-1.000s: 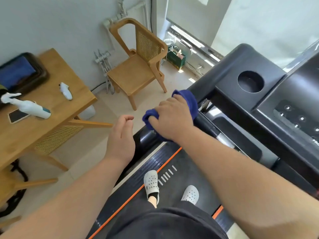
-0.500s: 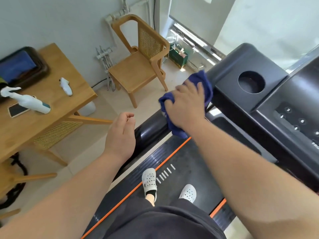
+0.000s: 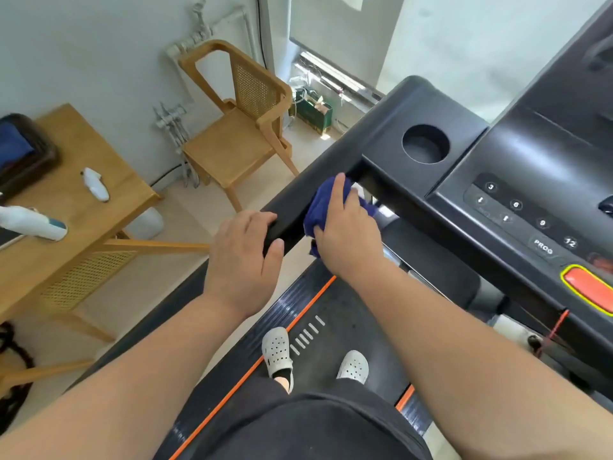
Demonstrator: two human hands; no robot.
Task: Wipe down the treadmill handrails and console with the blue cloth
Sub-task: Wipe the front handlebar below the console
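**Cloth pressed on the left handrail, both hands at work**

The person is standing on the treadmill belt in white clogs, forearms reaching forward. The left hand is closing around the near end of the black handrail, fingers curling over the top and thumb lying along the inner side; it is holding the rail and nothing else. Just beyond it, the right hand is pressing the blue cloth against the same handrail, fingers spread and partly bent over the bunched fabric, the index finger pointing up toward the joint where the rail is meeting the console. The cloth is wrapping over the rail's top and inner face, touching it, with the left hand near but apart from it.

Farther on, the console is showing a round cup holder, numbered buttons and an orange-red key at the right edge. Off to the left, a wooden table is carrying a white spray bottle, and a wooden chair is standing by the wall
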